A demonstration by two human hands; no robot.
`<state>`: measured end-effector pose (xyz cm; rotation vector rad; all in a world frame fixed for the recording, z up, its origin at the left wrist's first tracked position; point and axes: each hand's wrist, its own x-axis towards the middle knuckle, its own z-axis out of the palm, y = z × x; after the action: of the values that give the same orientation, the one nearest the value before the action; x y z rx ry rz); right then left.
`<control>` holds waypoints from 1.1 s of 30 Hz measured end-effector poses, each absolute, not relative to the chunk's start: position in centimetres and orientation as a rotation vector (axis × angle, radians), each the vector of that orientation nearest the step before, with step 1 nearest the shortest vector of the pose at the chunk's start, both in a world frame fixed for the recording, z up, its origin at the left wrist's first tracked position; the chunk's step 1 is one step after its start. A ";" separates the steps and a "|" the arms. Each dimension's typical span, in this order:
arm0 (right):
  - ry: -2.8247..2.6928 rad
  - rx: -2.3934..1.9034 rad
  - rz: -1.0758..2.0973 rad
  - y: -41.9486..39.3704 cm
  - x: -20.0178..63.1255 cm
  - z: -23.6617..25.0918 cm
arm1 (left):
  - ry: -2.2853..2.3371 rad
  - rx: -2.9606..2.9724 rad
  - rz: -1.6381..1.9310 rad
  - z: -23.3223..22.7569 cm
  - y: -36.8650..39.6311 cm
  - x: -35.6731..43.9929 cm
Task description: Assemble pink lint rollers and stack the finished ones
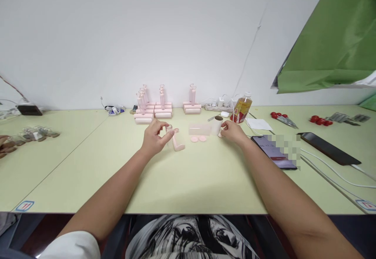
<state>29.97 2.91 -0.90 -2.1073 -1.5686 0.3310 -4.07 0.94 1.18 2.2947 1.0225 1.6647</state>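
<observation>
My left hand [155,138] pinches a small clear pink tube-like piece [169,127] between thumb and fingers, held upright above the table. Just right of it lies a bent pink roller handle [179,147]. My right hand [233,131] reaches to the right of a white paper roll [216,126] standing on end, its fingertips closed on a small pink round cap [219,135], partly hidden. Between my hands lie a clear pink cover [199,129] and two pink round caps, the left cap [194,138] beside the right cap [202,138].
Several assembled pink lint rollers [163,113] stand by the wall. A drink bottle [242,108], a power strip [221,106] and white paper [260,124] are behind my right hand. A lit phone [266,149] and a dark phone [329,148] lie right. Another person's hand [3,145] is far left.
</observation>
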 end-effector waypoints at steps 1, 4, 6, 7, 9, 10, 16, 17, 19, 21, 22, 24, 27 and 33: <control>-1.568 -2.112 0.323 2.9 30.0 -0.9 | 1.006 2.270 1.656 1.3 0.7 -4.0; -1.570 -2.129 0.297 2.9 30.1 -0.9 | 0.970 2.178 1.611 1.3 0.2 -3.7; -1.577 -2.141 0.279 2.9 30.0 -0.8 | 0.968 2.160 1.616 1.1 0.2 -3.7; -1.584 -2.147 0.272 2.9 30.0 -0.8 | 0.968 2.158 1.622 1.0 0.2 -3.7; -1.606 -2.159 0.264 2.8 29.8 -0.6 | 0.969 2.149 1.615 0.7 0.5 -3.9; -1.620 -2.166 0.264 2.7 29.7 -0.6 | 0.968 2.140 1.603 0.6 0.6 -3.9; -1.673 -2.217 0.289 2.2 30.0 -0.2 | 0.980 2.081 1.524 0.2 0.9 -3.9; -1.660 -2.220 0.260 2.1 30.1 0.1 | 0.979 2.072 1.507 0.2 0.8 -3.8; -1.588 -2.172 0.133 1.8 30.1 0.9 | 0.962 2.061 1.472 0.1 0.7 -3.6; -1.474 -2.016 0.007 1.3 29.5 1.7 | 0.919 2.060 1.437 0.0 0.5 -3.4; -1.419 -1.905 -0.004 1.0 29.0 2.0 | 0.890 2.059 1.420 0.0 0.4 -3.3; -1.405 -1.660 0.130 0.4 27.3 2.2 | 0.828 2.053 1.381 -0.2 0.2 -3.1; -1.541 -1.329 0.585 -0.7 24.0 1.7 | 0.754 2.028 1.334 -0.6 -0.1 -2.7; -1.643 -1.039 1.105 -2.0 21.0 1.3 | 0.766 2.079 1.279 -0.9 -0.5 -2.2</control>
<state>21.03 -2.00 1.33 -1.0390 -1.6426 1.1047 -2.22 -0.51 -0.88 2.0789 0.7657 1.2794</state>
